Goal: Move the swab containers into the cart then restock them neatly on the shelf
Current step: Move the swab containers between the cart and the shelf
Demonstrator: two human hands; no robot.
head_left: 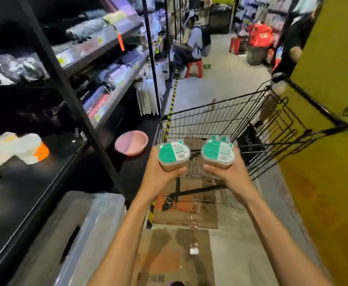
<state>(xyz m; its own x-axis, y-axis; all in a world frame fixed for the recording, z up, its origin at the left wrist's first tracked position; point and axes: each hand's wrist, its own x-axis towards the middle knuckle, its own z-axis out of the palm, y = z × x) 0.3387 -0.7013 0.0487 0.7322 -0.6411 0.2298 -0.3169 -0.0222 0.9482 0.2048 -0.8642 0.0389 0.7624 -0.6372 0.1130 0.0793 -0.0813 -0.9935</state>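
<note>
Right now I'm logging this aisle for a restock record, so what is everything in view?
swab containers: two, clear with green-and-white lids, one in each hand above the cart
cart: one, black wire, straight ahead by the yellow wall
bowl: one, pink, on the low black shelf, left of the cart
shelving: black frame, left side, holding folded packaged goods
storage bin: one, clear plastic, lower left
stool: one, red, far down the aisle, a person seated on it
left hand: grips the left container
right hand: grips the right container
</note>
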